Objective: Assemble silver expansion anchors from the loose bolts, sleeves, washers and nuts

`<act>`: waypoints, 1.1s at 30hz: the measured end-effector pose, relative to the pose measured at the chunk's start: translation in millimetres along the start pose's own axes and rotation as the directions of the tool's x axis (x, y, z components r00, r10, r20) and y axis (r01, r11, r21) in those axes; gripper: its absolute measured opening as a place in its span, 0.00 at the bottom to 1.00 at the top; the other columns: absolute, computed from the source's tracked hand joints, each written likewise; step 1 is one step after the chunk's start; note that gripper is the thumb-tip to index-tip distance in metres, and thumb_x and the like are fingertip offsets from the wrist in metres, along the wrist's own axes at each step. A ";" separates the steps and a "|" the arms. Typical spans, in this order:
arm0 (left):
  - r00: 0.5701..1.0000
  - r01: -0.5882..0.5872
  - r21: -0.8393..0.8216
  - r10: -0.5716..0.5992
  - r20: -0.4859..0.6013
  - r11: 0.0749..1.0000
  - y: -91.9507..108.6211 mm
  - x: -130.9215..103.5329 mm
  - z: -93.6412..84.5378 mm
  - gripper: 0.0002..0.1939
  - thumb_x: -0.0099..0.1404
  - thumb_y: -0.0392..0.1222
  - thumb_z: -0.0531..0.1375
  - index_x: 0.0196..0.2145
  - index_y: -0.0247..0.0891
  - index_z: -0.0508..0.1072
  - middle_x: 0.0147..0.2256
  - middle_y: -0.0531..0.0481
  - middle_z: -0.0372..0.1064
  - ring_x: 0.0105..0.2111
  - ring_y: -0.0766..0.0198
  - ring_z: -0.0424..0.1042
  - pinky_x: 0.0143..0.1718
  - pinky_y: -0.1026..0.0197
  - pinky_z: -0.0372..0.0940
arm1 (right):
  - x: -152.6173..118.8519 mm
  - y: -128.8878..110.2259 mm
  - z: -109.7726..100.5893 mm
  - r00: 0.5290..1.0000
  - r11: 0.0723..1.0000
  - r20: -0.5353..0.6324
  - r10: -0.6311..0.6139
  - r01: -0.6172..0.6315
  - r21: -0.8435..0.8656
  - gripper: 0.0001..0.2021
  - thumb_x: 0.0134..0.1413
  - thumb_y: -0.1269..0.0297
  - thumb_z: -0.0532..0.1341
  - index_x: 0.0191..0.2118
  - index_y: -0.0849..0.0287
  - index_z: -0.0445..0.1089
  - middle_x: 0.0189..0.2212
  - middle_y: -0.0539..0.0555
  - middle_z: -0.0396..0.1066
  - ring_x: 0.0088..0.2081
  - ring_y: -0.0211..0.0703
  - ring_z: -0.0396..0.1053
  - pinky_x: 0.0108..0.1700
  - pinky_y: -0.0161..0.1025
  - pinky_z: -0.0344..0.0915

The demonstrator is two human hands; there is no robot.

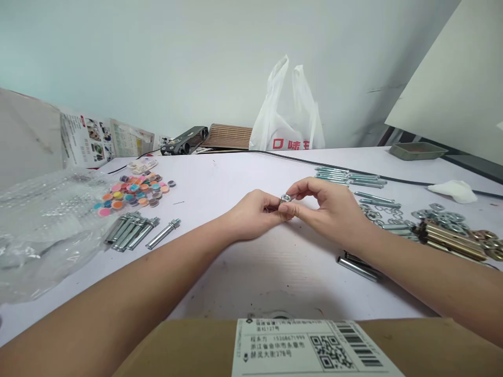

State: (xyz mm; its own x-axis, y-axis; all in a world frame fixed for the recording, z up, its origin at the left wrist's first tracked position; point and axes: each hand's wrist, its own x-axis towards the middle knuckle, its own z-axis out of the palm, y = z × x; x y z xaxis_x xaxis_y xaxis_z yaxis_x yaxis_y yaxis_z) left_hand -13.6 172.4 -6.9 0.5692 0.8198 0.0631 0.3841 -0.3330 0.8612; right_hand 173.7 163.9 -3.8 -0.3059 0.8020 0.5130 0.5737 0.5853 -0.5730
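Pinching a small metal nut (285,198) between the fingertips, both hands meet above the middle of the white surface (236,178); the left hand (255,213) is closed around what seems to be the end of a bolt, mostly hidden in the fist, and the right hand (328,207) grips the nut with thumb and forefinger, other fingers curled. Nut sits at the contact point of the two hands, lifted off the surface. Toward the left edge: a row of assembled anchor bolts (133,230), a heap of coloured discs (133,192) behind them, a crumpled clear plastic bag (43,225) at the edge itself. Toward the right edge: loose washers (440,214), brass-coloured sleeves (451,241), long threaded rods (349,178); two dark rods (357,264) lie just under the right forearm. Cardboard box (196,348) with a shipping label at the near edge. Risk, as judged: the grip is fingertip-only, so the nut could slip, drop and roll among the loose hardware; cross-threading if it goes on tilted; the right forearm could sweep the dark rods off.
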 end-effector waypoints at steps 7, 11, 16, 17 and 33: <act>1.000 -0.007 0.023 0.007 0.014 1.000 -0.4 -0.3 -1.1 0.21 0.61 0.56 0.56 0.23 0.33 0.66 0.22 0.54 0.50 0.24 0.72 0.48 0.24 0.66 0.47 | -0.9 -1.8 -2.0 0.986 0.986 0.002 -0.166 0.166 0.017 0.09 0.55 0.58 0.60 0.39 0.55 0.72 0.42 0.48 0.69 0.44 0.35 0.66 0.47 0.36 0.63; 0.999 0.052 -0.020 -0.052 0.010 0.998 -0.1 -1.3 -2.2 0.20 0.59 0.55 0.58 0.24 0.33 0.69 0.21 0.55 0.49 0.22 0.72 0.46 0.22 0.66 0.45 | -2.4 -0.2 -3.5 0.994 0.995 -0.051 -0.096 0.097 0.026 0.08 0.56 0.57 0.60 0.35 0.56 0.70 0.38 0.48 0.69 0.41 0.35 0.67 0.45 0.36 0.63; 0.997 0.073 -0.062 -0.071 0.032 0.995 -0.4 -1.9 -4.5 0.19 0.57 0.54 0.60 0.25 0.33 0.70 0.21 0.55 0.50 0.22 0.72 0.46 0.22 0.66 0.45 | -4.2 1.2 -3.2 0.988 0.992 0.086 -0.128 0.127 0.015 0.16 0.58 0.58 0.57 0.51 0.48 0.68 0.52 0.49 0.62 0.53 0.38 0.60 0.55 0.40 0.59; 0.997 0.069 -0.066 -0.067 0.035 0.995 -0.6 -1.9 -4.8 0.18 0.57 0.54 0.60 0.25 0.33 0.70 0.21 0.55 0.51 0.23 0.72 0.47 0.22 0.66 0.45 | -4.5 0.6 -3.5 0.986 0.990 0.086 -0.140 0.138 0.019 0.13 0.59 0.58 0.57 0.48 0.48 0.70 0.52 0.48 0.62 0.54 0.38 0.60 0.56 0.40 0.58; 0.996 0.072 -0.069 -0.069 0.052 0.995 -3.8 -0.5 -5.3 0.18 0.60 0.53 0.58 0.31 0.32 0.72 0.24 0.53 0.57 0.24 0.72 0.51 0.24 0.66 0.48 | -0.4 1.6 -2.0 0.998 0.995 -0.062 -0.026 0.032 0.095 0.16 0.62 0.56 0.52 0.29 0.58 0.70 0.40 0.52 0.68 0.45 0.38 0.66 0.48 0.39 0.61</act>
State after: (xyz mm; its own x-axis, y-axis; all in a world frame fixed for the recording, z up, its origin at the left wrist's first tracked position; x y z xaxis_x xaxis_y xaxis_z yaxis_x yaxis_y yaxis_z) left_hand -19.2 175.7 -7.5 0.5789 0.8151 -0.0227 0.3729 -0.2399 0.8963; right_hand 176.3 164.2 -3.6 -0.2732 0.7775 0.5664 0.4887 0.6193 -0.6145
